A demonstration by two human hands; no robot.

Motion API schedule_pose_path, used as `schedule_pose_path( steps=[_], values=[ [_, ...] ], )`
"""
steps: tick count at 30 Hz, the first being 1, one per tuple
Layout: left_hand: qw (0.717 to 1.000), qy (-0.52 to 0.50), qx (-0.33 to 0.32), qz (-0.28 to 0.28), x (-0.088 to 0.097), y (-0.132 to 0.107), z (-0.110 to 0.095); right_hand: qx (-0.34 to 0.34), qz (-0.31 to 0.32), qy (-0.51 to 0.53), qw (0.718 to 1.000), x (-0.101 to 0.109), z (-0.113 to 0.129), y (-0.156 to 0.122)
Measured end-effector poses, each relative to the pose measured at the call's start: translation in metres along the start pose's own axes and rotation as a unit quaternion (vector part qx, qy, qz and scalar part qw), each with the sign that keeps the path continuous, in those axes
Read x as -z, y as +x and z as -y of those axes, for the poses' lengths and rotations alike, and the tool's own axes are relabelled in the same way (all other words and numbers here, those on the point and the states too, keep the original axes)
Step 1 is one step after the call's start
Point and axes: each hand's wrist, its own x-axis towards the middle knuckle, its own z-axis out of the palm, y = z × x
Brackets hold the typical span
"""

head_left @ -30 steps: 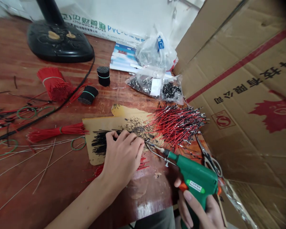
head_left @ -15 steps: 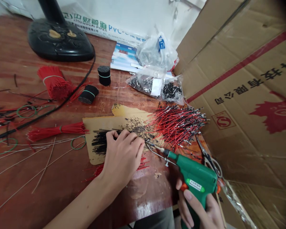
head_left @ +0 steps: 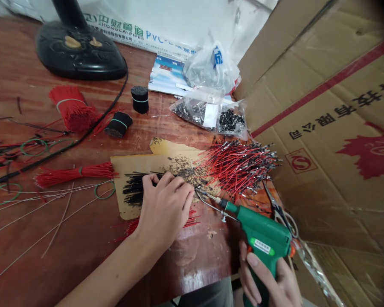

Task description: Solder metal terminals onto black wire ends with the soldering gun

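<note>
My left hand [head_left: 168, 207] rests on a piece of cardboard [head_left: 128, 164], its fingers curled down beside the black wires [head_left: 132, 189]. Whatever its fingertips pinch is hidden beneath them. Red wires [head_left: 192, 218] lie under and beside this hand. A green soldering gun [head_left: 264, 230] is gripped by its handle in my right hand [head_left: 272, 283], with the index finger at the orange trigger. The gun's metal tip, with a thin feed tube alongside, reaches the left fingertips. Past the tip spreads a loose pile of red wires with black and silvery ends [head_left: 240, 168].
Scissors [head_left: 283, 215] lie against a large cardboard box [head_left: 320, 106] on the right. Clear bags of small black parts [head_left: 232, 121] stand behind the pile. Bundled red wires [head_left: 72, 108], black bundles [head_left: 140, 100], a cable and a black stand base [head_left: 80, 53] occupy the left and back.
My right index finger has drawn in on the orange trigger, which now shows less. The left hand and the gun's tip stay in place; the view has shifted slightly.
</note>
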Motion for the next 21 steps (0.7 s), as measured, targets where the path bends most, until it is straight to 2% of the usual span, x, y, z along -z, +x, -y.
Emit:
schedule_pose_path(
  steps=[10, 21],
  values=[
    [1.0, -0.004, 0.0, -0.007, -0.0005, -0.0005, 0.0008, 0.0, 0.06, 0.0, 0.998, 0.0059, -0.0053, 0.0005],
    [1.0, -0.01, 0.004, -0.001, -0.0005, -0.0004, 0.0002, 0.009, 0.039, 0.002, 0.999, 0.0039, -0.0032, 0.0006]
  ],
)
